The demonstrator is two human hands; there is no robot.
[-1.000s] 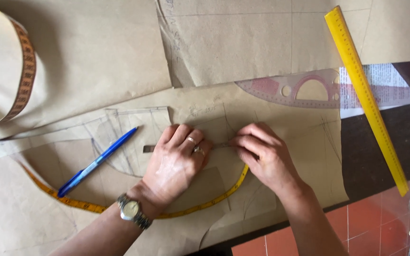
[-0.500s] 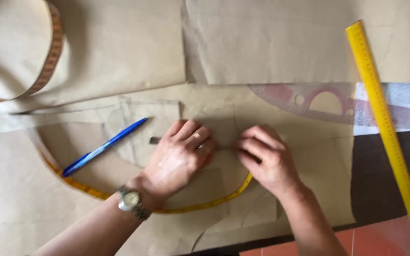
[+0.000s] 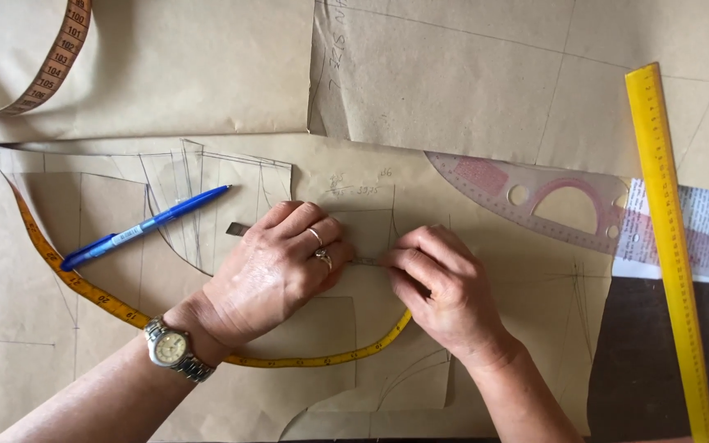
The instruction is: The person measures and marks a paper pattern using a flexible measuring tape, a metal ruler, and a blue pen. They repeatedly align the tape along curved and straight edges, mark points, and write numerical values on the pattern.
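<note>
The left hand (image 3: 276,267) lies palm down on the brown pattern paper (image 3: 371,189), fingers curled and close together, pressing on a small grey ruler (image 3: 238,230) whose end pokes out past the fingertips. The right hand (image 3: 445,291) is bunched narrow just beside it, fingertips pinched at the same strip; whether it grips a pencil cannot be told. Both hands sit near the middle of the sheet. A yellow tape measure (image 3: 92,291) curves under both wrists. A blue pen (image 3: 145,227) lies left of the hands, apart from them. A clear curved ruler (image 3: 535,201) and a long yellow ruler (image 3: 670,246) lie to the right on the bench (image 3: 658,361).
</note>
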